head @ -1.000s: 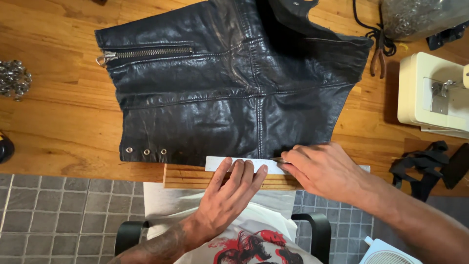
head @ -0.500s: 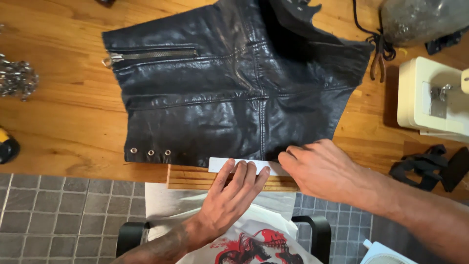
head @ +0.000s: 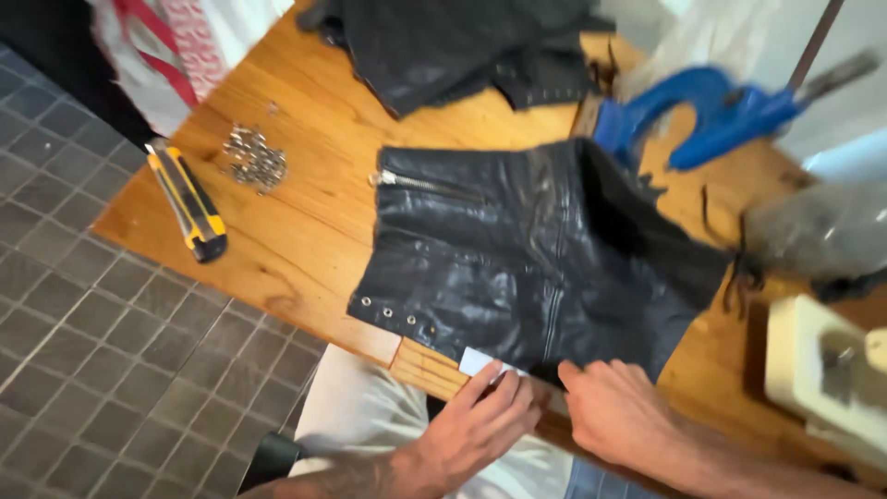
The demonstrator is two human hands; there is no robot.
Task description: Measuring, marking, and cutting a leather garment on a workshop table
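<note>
Rivets lie in a small heap near a yellow utility knife at the left of the wooden tabletop, well apart from the black leather garment spread flat in the middle. At its near hem, the left hand presses flat with fingers spread on a white strip at the tabletop's edge. Just beside it the right hand rests loosely curled against the leather, grasping nothing that I can make out; a cream machine stands far right.

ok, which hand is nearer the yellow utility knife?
Left. The left hand rests on the white strip at the table's near edge, well right of the yellow utility knife; the right hand is farther right still.
</note>
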